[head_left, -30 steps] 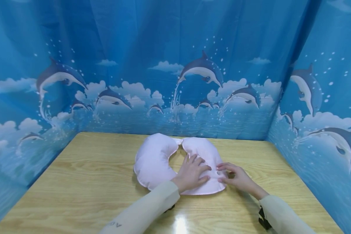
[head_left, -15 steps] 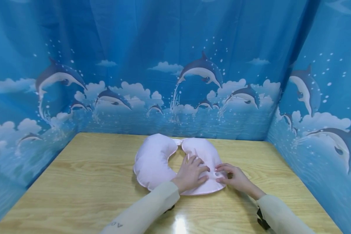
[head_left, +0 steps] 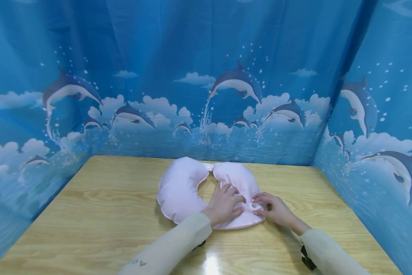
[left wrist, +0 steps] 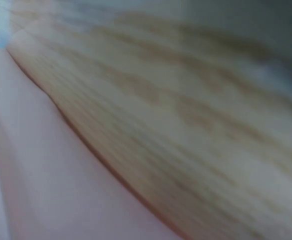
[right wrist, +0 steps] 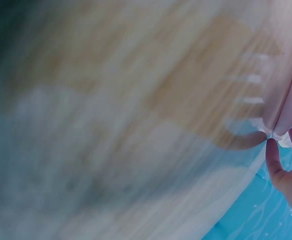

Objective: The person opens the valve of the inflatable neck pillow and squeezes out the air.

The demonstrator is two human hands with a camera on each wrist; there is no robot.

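Flat on the wood-grain table, toward its far edge, a pale pink neck pillow, rounded side facing the body, tips almost meeting beyond and linked by a short strap. Probably laid flat to give soft filling a firm base, with the near right curve in comfortable reach of both arms. Weighed down there by the left hand, presumably to steady slack, creased cloth for work alongside. Pinched near the outer edge by the right hand, apparently to keep fabric gathered around a small greyish spot; hole or stud, too small to tell.

Left: forearm slanting in from the lower left, back of the hand upward, fingers spread across the pillow's right half, thumb apart on the near side. Right: forearm angled in from the lower right, forefinger above, thumb below, both bent, tips apart with cloth between; remaining fingers mostly hidden in the head view.
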